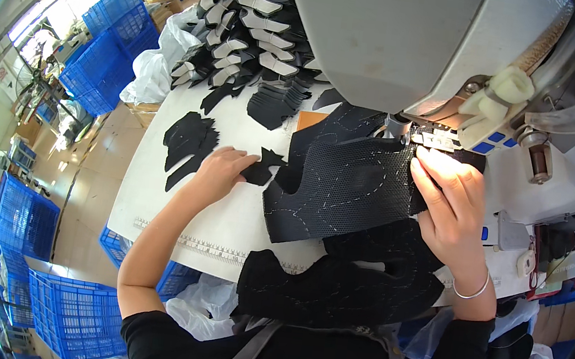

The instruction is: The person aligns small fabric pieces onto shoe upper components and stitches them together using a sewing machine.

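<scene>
A sheet of black mesh fabric (340,186) with white dashed stitch lines lies under the head of a grey sewing machine (397,42). My right hand (453,207) is closed at its right edge, fingertips together just below the lit presser foot (436,138). To the left, my left hand (222,175) pinches a small notched black piece (264,167) against the white table. Beside that hand rests a stack of black cut pieces (190,140). More stitched black fabric (338,293) hangs over the table's front edge toward my lap.
Several black-and-white shoe-upper parts (256,21) are heaped at the back of the white table (149,191), near a fanned black stack (276,104). A ruler strip (221,252) runs along the front edge. Blue crates (76,319) and plastic bags (153,77) stand on the left.
</scene>
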### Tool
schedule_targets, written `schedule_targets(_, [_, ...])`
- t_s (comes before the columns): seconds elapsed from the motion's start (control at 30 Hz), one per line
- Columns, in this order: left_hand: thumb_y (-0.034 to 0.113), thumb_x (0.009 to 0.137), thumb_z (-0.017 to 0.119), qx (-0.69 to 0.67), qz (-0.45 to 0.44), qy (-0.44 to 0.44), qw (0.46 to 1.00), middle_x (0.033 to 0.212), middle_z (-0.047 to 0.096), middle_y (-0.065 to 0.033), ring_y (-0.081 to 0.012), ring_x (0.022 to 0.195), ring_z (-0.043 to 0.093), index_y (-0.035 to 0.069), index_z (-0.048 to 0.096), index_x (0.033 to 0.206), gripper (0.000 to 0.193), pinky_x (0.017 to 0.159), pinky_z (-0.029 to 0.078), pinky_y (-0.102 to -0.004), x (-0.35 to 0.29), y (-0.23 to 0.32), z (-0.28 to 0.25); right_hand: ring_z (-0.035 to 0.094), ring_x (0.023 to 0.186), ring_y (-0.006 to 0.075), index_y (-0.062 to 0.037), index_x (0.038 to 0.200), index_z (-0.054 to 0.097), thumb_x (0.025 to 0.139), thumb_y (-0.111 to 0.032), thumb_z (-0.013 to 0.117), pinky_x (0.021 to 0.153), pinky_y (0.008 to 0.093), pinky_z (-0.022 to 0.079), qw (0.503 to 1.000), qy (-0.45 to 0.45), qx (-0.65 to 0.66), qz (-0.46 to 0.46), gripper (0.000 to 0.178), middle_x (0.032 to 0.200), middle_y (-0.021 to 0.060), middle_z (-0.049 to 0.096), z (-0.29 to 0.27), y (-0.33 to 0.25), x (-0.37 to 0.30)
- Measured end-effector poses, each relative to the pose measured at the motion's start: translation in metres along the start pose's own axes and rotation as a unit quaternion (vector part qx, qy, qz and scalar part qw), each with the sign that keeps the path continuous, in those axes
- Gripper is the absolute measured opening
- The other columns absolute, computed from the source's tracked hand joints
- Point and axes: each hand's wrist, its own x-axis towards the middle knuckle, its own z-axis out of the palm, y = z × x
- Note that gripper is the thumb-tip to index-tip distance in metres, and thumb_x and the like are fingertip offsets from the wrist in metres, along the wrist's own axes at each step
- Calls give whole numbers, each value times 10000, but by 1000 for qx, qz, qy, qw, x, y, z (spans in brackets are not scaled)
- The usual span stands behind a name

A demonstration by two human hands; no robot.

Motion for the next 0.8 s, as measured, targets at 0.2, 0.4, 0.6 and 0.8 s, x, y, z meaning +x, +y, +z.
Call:
schedule_targets(0.2, [-32, 752, 739, -300, -183, 117, 929, 756, 580, -35, -129, 663, 575, 38, 484, 880, 294, 609, 467, -280, -3, 12, -13, 632, 958, 218, -68, 928, 687, 723, -56, 708, 833, 355, 460, 991, 86, 38, -101, 207, 1028, 43, 684, -2, -20, -25])
schedule_targets(0.4, [-116, 787, 671, -609, -13, 69, 790, 863, 627, -12, -24, 692, 544, 2, 614, 1007, 255, 603, 422, -151, 29, 107, -99, 634, 769, 196, -50, 980, 660, 725, -155, 748, 746, 324, 489, 954, -107, 262, 93, 289, 828, 71, 648, 8, -34, -31])
schedule_targets(0.6, [-73, 806, 670, -507, 133, 114, 844, 857, 631, -41, -66, 656, 537, 45, 703, 1052, 275, 546, 421, -206, 59, 151, -78, 606, 755, 111, -17, 990, 674, 843, -199, 732, 713, 275, 487, 717, -67, 615, 321, 240, 872, 47, 687, 25, -27, -28])
schedule_targets(0.8, [-51, 784, 708, -427, 161, 189, 870, 784, 606, -28, -82, 615, 541, 49, 720, 1031, 267, 526, 420, -214, 64, 161, -67, 593, 743, 80, -19, 960, 683, 873, -190, 705, 683, 241, 475, 738, -77, 592, 314, 193, 840, 27, 682, 22, -25, -31])
